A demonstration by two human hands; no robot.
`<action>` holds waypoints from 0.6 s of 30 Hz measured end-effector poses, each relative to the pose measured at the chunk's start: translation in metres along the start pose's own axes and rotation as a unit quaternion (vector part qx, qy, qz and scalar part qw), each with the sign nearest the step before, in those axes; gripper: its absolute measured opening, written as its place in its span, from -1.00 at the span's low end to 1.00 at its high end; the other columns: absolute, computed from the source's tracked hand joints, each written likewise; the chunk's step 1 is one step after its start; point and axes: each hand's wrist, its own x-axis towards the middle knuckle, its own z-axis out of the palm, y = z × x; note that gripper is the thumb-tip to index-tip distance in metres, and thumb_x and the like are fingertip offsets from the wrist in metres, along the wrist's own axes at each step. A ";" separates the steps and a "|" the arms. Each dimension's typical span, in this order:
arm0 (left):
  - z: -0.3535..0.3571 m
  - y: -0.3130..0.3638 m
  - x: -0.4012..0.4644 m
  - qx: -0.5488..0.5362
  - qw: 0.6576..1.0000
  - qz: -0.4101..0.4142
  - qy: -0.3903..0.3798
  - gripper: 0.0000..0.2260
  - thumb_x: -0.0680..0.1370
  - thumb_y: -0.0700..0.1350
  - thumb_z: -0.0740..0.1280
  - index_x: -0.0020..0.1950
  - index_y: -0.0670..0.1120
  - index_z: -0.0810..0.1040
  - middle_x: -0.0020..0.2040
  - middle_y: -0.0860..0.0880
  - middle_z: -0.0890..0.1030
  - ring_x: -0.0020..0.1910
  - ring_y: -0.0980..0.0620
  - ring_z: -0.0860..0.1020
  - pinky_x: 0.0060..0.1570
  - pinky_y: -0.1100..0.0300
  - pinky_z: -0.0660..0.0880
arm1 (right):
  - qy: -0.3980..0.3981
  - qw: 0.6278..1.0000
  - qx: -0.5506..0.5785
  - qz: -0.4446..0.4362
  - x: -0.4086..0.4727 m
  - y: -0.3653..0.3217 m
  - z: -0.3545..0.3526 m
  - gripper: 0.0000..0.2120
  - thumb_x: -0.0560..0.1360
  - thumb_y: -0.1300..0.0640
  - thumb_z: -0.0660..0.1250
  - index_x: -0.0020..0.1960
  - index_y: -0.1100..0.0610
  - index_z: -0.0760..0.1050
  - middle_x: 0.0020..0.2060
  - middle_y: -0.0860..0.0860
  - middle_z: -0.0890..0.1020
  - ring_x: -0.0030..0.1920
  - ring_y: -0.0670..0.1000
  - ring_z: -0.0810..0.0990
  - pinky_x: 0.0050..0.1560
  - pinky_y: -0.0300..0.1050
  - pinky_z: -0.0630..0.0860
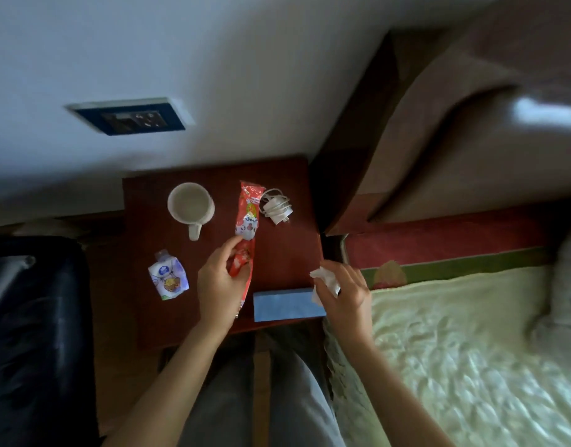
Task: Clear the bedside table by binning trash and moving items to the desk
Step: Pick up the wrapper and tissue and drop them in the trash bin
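On the dark red bedside table lies a long red snack wrapper; my left hand grips its near end. My right hand holds a crumpled white tissue over the table's right edge. A white mug stands at the back left, empty as far as I can see. A white charger with its coiled cable lies at the back right. A small white and purple pouch rests at the front left. A blue box sits at the front edge, partly under my right hand.
A bed with a pale quilted cover adjoins the table on the right, under a padded headboard. A black chair or case stands to the left. A wall socket is above the table. My legs are below the table's front edge.
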 end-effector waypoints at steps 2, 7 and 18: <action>-0.021 0.018 -0.006 0.007 1.000 0.025 -0.012 -0.56 0.42 -0.29 0.44 0.28 -0.10 0.50 0.15 -0.07 0.60 0.11 0.07 0.57 0.13 0.37 0.41 | 0.022 1.000 -0.004 0.007 -0.014 -0.017 -0.016 -0.80 0.39 0.19 0.43 0.02 0.11 0.61 -0.06 -0.05 0.66 -0.04 -0.06 0.55 -0.04 -0.40 0.38; -0.073 0.066 -0.027 0.025 0.990 0.109 -0.084 -0.57 0.40 -0.32 0.44 0.25 -0.12 0.52 0.13 -0.04 0.60 0.09 0.12 0.55 0.06 0.59 0.33 | 0.067 0.997 0.004 0.022 -0.060 -0.061 -0.053 -0.71 0.35 0.29 0.47 0.05 0.10 0.59 -0.10 -0.05 0.63 -0.05 -0.06 0.52 -0.05 -0.37 0.37; -0.124 0.132 -0.103 0.088 0.929 0.258 -0.249 -0.57 0.38 -0.32 0.46 0.23 -0.10 0.54 0.10 0.03 0.59 0.07 0.18 0.50 0.06 0.49 0.31 | 0.227 0.963 0.034 0.144 -0.210 -0.108 -0.122 -0.70 0.38 0.22 0.48 0.09 0.04 0.58 -0.06 -0.15 0.60 0.00 -0.17 0.52 0.00 -0.41 0.39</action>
